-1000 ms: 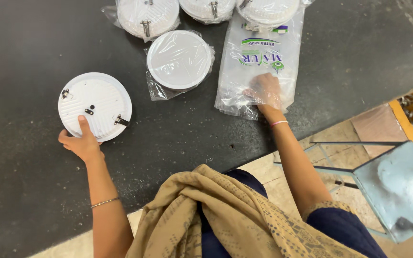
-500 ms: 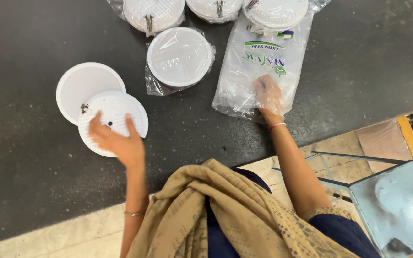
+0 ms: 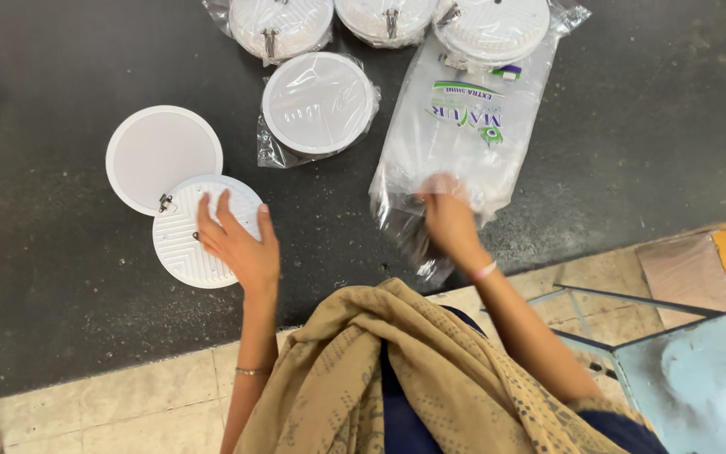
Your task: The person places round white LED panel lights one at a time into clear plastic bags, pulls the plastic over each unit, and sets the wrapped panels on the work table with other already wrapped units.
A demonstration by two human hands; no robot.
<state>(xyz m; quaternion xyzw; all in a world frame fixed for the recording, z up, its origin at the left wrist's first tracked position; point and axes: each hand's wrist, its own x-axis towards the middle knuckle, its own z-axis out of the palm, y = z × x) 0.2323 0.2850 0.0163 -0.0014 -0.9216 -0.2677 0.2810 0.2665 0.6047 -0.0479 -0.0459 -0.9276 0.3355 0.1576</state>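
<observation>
1. Head view: I see the left hand (image 3: pixel 233 244) flat, fingers spread, on a ribbed white disc (image 3: pixel 203 231) on the dark table (image 3: pixel 44 294).
2. This disc overlaps the edge of a smooth white disc (image 3: pixel 161 158) just behind it.
3. I see the right hand (image 3: pixel 447 220) closed, pinching the lower end of a clear plastic bag (image 3: pixel 464 143).
4. A wrapped disc (image 3: pixel 318 102) lies between the bag and the smooth disc.

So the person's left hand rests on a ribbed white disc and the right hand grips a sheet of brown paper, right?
Not quite. The head view shows the right hand gripping a clear plastic bag, not brown paper. The left hand does rest on the ribbed white disc.
</observation>
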